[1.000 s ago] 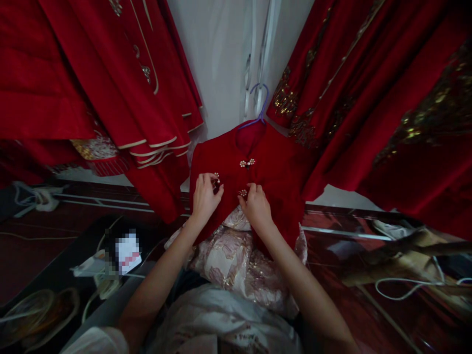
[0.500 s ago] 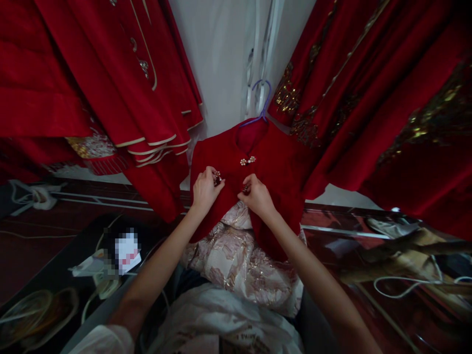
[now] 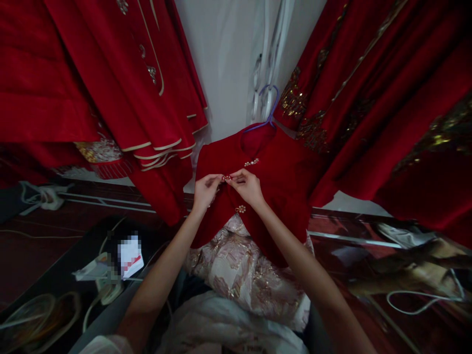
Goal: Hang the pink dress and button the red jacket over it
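Both hands have been moving up and inward since a second ago. Then they were working apart on the jacket front, the left on one clasp piece and the right on another lower down; now their fingertips are meeting at a single point. The left hand [image 3: 204, 191] is pinching the middle clasp [image 3: 226, 178] from its left side between thumb and forefinger. The right hand [image 3: 248, 187] is pinching it from the right, with the other fingers curling under. The two grips are almost touching, and the pearly clasp is showing between them.

That clasp is sitting on the front opening of the red jacket [image 3: 283, 182], roughly midway between collar and hem. Its long axis is running across the opening, from one hand to the other, so neither hand is nearer. Near the collar the top clasp [image 3: 251, 162] is lying closed. Just below the right wrist a lower clasp [image 3: 240, 209] is showing; whether it is joined I cannot tell.

The jacket is hanging on a purple hanger [image 3: 268, 105] over a pale skirt [image 3: 250, 280], between racks of red gowns [image 3: 110, 98].
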A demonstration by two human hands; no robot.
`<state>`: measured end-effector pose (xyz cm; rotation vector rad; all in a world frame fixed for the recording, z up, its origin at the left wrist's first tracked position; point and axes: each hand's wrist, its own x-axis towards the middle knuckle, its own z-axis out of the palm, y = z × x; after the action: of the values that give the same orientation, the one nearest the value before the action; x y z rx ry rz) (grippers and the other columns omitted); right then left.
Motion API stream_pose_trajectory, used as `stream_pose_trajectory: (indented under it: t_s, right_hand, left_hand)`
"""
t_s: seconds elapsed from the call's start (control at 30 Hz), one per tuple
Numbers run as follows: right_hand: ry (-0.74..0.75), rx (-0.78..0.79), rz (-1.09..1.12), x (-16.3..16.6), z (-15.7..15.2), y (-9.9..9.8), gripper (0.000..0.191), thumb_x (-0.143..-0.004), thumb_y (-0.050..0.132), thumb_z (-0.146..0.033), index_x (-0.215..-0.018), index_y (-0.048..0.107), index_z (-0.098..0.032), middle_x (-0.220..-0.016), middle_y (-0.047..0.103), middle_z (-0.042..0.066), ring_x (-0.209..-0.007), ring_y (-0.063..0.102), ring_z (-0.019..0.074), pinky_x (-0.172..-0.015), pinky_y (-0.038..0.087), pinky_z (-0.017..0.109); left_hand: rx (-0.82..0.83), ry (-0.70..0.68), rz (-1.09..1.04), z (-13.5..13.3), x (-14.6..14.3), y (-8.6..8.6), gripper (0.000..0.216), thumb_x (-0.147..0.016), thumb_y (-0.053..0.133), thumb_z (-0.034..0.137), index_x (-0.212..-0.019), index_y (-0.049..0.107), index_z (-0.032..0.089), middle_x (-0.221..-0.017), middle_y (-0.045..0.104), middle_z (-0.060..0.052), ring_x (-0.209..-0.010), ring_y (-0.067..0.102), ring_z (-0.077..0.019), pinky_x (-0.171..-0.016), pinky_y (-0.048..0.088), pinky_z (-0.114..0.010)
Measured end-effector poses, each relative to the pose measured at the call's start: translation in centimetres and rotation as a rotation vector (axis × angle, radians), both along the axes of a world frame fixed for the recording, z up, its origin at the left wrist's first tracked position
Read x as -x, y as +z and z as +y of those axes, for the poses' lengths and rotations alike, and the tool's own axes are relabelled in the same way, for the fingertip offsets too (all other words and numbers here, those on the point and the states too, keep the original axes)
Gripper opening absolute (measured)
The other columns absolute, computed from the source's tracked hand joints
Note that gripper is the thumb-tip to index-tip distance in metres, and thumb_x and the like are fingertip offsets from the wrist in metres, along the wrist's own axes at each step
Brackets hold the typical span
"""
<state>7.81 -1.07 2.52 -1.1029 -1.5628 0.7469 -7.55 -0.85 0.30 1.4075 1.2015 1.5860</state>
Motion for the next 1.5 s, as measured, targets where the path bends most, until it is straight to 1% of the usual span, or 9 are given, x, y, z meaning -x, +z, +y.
stream_pose_trajectory:
  t_s: [0.23,0.6,0.73,0.83,0.93,1.07,1.23,1.37,1.5]
  right_hand:
    - [-0.025,-0.005,-0.024,0.3,0.4,-0.3,0.013,-0.073,0.068,-0.027,-0.081,0.062,-0.019,-0.075,0.068,0.0,-0.069,0.065,0.0125,-0.067,0.055,0.025]
    - [-0.084,-0.063,-0.046,0.7,0.0,-1.0,0.011,-0.08,0.061,-0.029,-0.083,0.06,-0.019,-0.075,0.067,0.001,-0.068,0.064,0.0124,-0.066,0.054,0.025]
    - [-0.095,-0.052,-0.079,0.7,0.1,-0.8,0.011,-0.079,0.063,-0.027,-0.083,0.062,-0.017,-0.076,0.068,0.003,-0.069,0.065,0.013,-0.067,0.055,0.025]
    - [-0.03,0.031,-0.136,-0.3,-0.4,-0.2,0.013,-0.081,0.062,-0.021,-0.091,0.066,-0.015,-0.083,0.071,0.005,-0.075,0.068,0.0132,-0.075,0.055,0.027]
    - [0.044,0.087,-0.23,-2.3,-2.5,0.5,0.019,-0.082,0.062,-0.019,-0.1,0.067,-0.016,-0.091,0.073,0.006,-0.082,0.069,0.0135,-0.081,0.054,0.028]
    - [0.085,0.112,-0.391,-5.3,-6.7,0.5,0.02,-0.084,0.061,-0.023,-0.101,0.067,-0.016,-0.085,0.072,0.005,-0.074,0.067,0.014,-0.071,0.053,0.027]
    - [0.072,0.145,-0.512,-6.0,-9.3,-1.2,0.028,-0.08,0.067,-0.027,-0.105,0.063,-0.015,-0.084,0.067,0.006,-0.069,0.061,0.0142,-0.065,0.048,0.027]
    - [0.074,0.101,-0.605,-4.9,-9.6,-2.3,0.036,-0.075,0.07,-0.02,-0.109,0.059,-0.016,-0.092,0.065,0.006,-0.076,0.06,0.0146,-0.069,0.046,0.026]
    - [-0.013,0.115,-0.675,-4.0,-10.2,-2.7,0.033,-0.076,0.067,-0.02,-0.107,0.057,-0.017,-0.095,0.064,0.007,-0.078,0.06,0.0152,-0.069,0.044,0.026]
  left_hand:
    - [0.036,-0.07,-0.059,-0.3,0.0,-0.2,0.034,-0.067,0.077,0.035,-0.093,0.072,0.013,-0.092,0.075,-0.009,-0.085,0.07,-0.0191,-0.087,0.054,-0.035]
    - [-0.003,-0.067,0.006,0.4,0.2,-0.9,0.027,-0.068,0.075,0.033,-0.086,0.074,0.013,-0.091,0.075,-0.009,-0.084,0.071,-0.0201,-0.087,0.055,-0.038]
    - [-0.001,-0.164,0.092,0.7,1.0,-0.7,0.025,-0.067,0.075,0.033,-0.084,0.073,0.014,-0.087,0.075,-0.009,-0.079,0.07,-0.0186,-0.084,0.055,-0.036]
    - [-0.003,-0.257,0.154,0.2,1.9,-0.3,0.035,-0.07,0.073,0.032,-0.1,0.07,0.015,-0.095,0.073,-0.009,-0.087,0.068,-0.0183,-0.087,0.053,-0.035]
    - [0.023,-0.214,0.18,-1.3,3.0,-0.8,0.041,-0.074,0.069,0.034,-0.111,0.064,0.017,-0.101,0.07,-0.008,-0.091,0.066,-0.017,-0.087,0.051,-0.034]
    - [0.071,-0.107,0.191,-4.2,3.8,-3.0,0.036,-0.077,0.066,0.039,-0.103,0.061,0.016,-0.098,0.067,-0.008,-0.086,0.063,-0.0157,-0.083,0.051,-0.032]
    - [-0.004,0.038,0.479,-6.2,3.3,-5.1,0.041,-0.073,0.069,0.038,-0.107,0.056,0.02,-0.099,0.064,-0.007,-0.082,0.062,-0.0167,-0.077,0.049,-0.03]
    - [0.122,0.058,0.607,-7.1,3.2,-4.7,0.026,-0.077,0.063,0.032,-0.099,0.055,0.02,-0.079,0.065,-0.002,-0.07,0.063,-0.0166,-0.067,0.047,-0.027]
    - [0.141,0.028,0.518,-8.3,4.1,-2.8,0.036,-0.078,0.059,0.026,-0.113,0.05,0.02,-0.081,0.067,-0.001,-0.067,0.063,-0.0147,-0.065,0.046,-0.025]
